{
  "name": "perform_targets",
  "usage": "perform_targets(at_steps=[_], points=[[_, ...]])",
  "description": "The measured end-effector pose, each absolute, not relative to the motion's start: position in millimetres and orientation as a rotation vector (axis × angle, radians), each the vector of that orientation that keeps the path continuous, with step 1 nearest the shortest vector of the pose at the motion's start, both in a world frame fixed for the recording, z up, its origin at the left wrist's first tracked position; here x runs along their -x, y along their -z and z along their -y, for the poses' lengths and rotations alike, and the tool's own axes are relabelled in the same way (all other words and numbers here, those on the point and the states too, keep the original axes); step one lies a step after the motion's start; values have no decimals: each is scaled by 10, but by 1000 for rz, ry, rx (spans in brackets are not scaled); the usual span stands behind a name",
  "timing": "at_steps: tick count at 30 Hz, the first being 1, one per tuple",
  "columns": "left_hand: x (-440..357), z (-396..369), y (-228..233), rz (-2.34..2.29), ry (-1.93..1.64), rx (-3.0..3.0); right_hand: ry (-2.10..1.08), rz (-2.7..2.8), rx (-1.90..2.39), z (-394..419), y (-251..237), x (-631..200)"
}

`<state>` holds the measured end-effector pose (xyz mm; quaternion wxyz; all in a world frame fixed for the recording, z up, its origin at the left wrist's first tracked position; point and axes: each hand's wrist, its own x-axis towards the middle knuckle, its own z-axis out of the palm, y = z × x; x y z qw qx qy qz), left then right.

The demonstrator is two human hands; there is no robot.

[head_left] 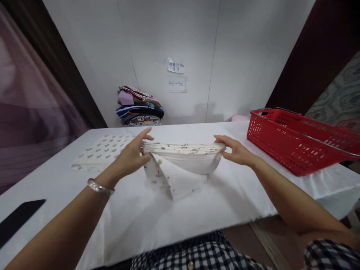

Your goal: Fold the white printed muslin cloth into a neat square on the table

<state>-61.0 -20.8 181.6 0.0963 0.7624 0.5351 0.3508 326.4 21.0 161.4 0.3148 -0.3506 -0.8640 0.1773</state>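
Note:
A white cloth with small dark specks (182, 159) is lifted off the white table (135, 217), its top edge stretched level between my hands and its lower part hanging down to the tabletop. My left hand (132, 155) pinches the cloth's left end, with a silver bracelet on the wrist. My right hand (236, 150) pinches the right end. Both hands hover a little above the table's middle.
A folded white cloth with grey heart prints (101, 152) lies flat to the left. A red plastic basket (300, 140) stands at the right. A stack of folded coloured fabrics (139, 107) sits at the back by the wall. A dark flat object (17, 221) lies at the near left.

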Motion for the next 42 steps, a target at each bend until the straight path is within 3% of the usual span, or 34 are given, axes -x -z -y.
perform_targets(at_steps=[4,10,17,21,26,32,34,37,42], points=[[721,-96,-1771,-1607,-1124,-1957,-881,2098,969,-633,-1521,-3184],[895,-660,-1087,-1701,-1011,-1567,-1224,1838,1177,-1254,-790,-2766],[988,-940,-328,-1840,-1017,-1214,-844,1936,1476,-1325,-387,-2408],[1008,-924,-199,-1851,-1047,-1214,-536,2224,1165,-786,-424,-2187],[989,-857,-216,-1865,-1056,-1227,-428,2660,638,110,-501,-1925],[886,-744,-221,-1927,-976,-1254,-234,2802,649,334,-394,-1857],[865,-734,-208,-1946,-988,-1285,-332,2753,661,274,-390,-1851],[864,-745,-174,-1962,-1013,-1320,-750,2524,749,111,-479,-1881],[894,-764,-131,-1958,-1022,-1328,-1237,1577,1195,-405,-582,-2100]])
